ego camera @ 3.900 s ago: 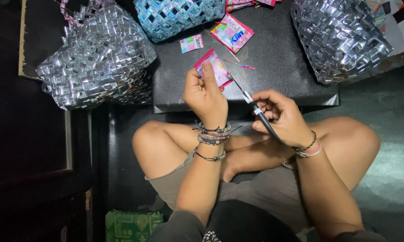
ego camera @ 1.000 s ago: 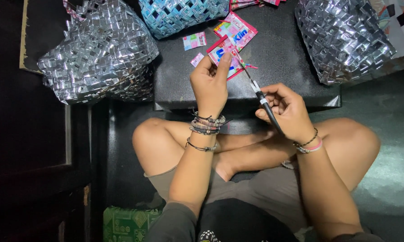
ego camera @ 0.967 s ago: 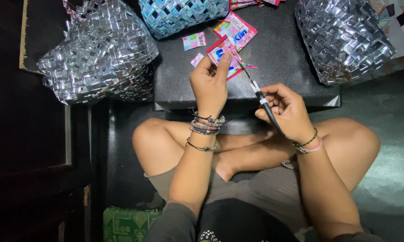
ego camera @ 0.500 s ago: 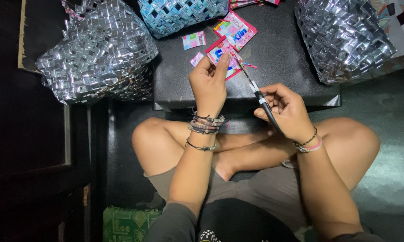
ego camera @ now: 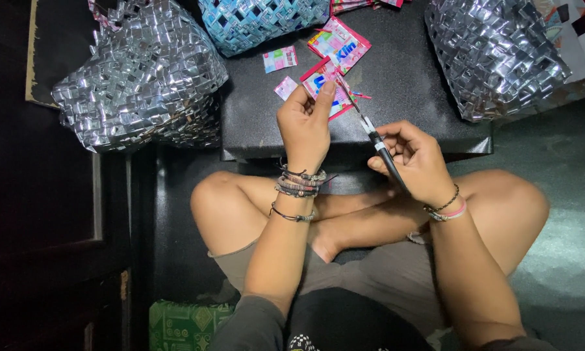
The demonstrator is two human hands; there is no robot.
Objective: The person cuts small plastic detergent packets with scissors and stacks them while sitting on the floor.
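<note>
While held above the near half of the black table (ego camera: 429, 84), pink wrapper (ego camera: 323, 83) pinched in left hand (ego camera: 305, 123): thumb and fingers closed on its near edge, sheet standing up and away from the body.

Right hand (ego camera: 414, 159) curled tight round the black handles of the scissors (ego camera: 378, 144), fingers through the loops as far as can be told. Blades angled up and to the left, tips reaching the wrapper's right edge. Blades too thin at this size to tell whether parted or closed.

Key relation: scissors' long axis running diagonally from the right hand at lower right toward the wrapper at upper left, meeting the sheet from its right side. Wrapper's long axis roughly along the same diagonal, so cut line appears to follow the sheet's length, judged from the angle only. Left hand directly under and touching the wrapper; right hand apart from it, joined only by the blades.

Surroundings:
1. Second pink wrapper (ego camera: 340, 42) flat on the table, just beyond the held one.
2. 2 small cut pieces (ego camera: 280, 59) lying left of it.
3. Blue woven basket (ego camera: 260, 23) at the far edge.
4. Silver woven basket (ego camera: 139, 78) off the left side, another silver woven bag (ego camera: 494, 55) on the right corner.

Legs crossed beneath the table edge; bracelets on both wrists.
</note>
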